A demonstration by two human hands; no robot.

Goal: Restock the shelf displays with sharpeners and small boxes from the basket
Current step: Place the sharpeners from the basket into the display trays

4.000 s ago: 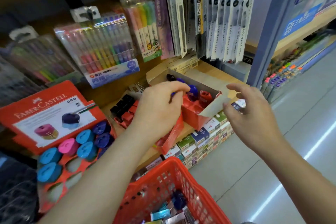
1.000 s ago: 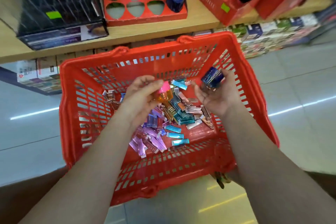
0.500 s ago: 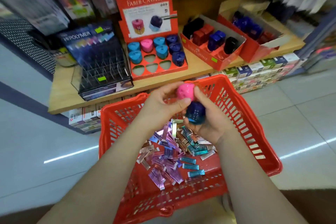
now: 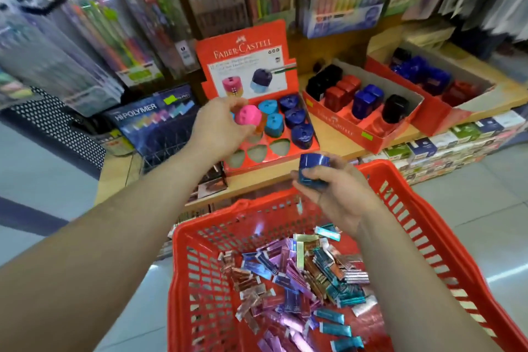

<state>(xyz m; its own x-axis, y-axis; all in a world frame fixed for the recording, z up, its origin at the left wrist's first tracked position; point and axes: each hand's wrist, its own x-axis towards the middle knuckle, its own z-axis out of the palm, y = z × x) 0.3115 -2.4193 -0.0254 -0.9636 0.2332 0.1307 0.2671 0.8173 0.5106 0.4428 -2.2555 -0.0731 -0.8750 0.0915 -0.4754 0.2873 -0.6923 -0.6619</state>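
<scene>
The hands have split apart since half a second ago: the left hand has carried the pink sharpener up from the basket and out over the tray, while the right hand has stayed back.

The left fingers and thumb pinch the pink sharpener by its sides, holding it just above the tray's middle rows, not yet seated. Three empty slots show in the front row, and I cannot tell whether another lies under the hand. The right fingers curl round the blue sharpener, above the basket's far rim and short of the shelf.

So one restock is about to land, with the blue likely next. The small boxes lie heaped in the basket, untouched.
</scene>
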